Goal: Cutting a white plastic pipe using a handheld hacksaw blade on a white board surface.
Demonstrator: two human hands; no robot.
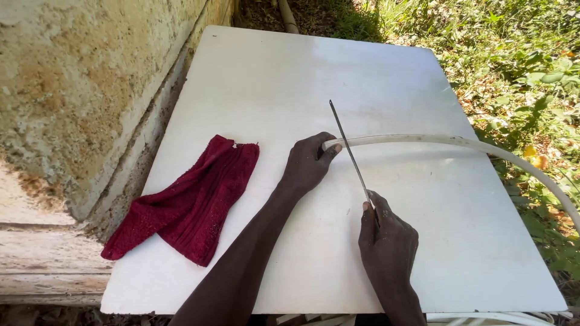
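At the bottom centre of the frame the right hand is closed around the near end of a thin blade, with the forefinger laid along its back. The blade runs up and left from that grip and crosses the pipe close to the pipe's left end. Just left of the crossing, at mid frame, the left hand is wrapped round that end of the pipe, thumb over the top, pressing it down on the board.

By the look of it, this is the cutting step: the blade sits across the pipe near its end, and whether it has bitten in cannot be told. Any stroke from here seems to call for the left hand keeping the pipe from rolling, and for care, since the thumb lies just beside the blade.

The pipe is white; from the held end it runs right across the board, then curves down off the right edge towards the lower right corner.

At the left of the board lies 1 red cloth, crumpled, well apart from both hands and out of the blade's way.

Farther off, a rough wall fills the upper left and grass the upper right.
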